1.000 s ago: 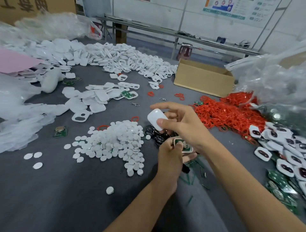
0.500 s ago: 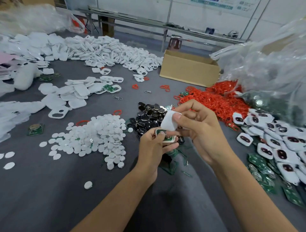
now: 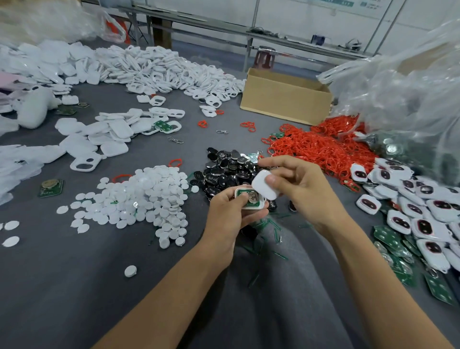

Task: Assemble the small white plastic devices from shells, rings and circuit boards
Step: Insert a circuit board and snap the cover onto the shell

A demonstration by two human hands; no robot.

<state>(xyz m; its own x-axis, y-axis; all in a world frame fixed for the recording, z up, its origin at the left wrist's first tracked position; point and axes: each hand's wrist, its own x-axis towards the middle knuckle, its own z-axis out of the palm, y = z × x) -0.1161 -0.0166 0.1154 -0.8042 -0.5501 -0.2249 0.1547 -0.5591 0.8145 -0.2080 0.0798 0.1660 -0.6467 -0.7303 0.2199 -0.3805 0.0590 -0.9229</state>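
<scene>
Fingers on the left hand curl round an open shell, green circuit board showing; right hand pinches a tilted white cover at its right edge.

text: none legible | wall poster: print too blurred | circuit board: marks unreadable

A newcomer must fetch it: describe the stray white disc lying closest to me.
Start at the big heap of small white round plastic discs on the grey table. Come from it toward the person: one white disc lies alone beside the left forearm, touching no others.
</scene>
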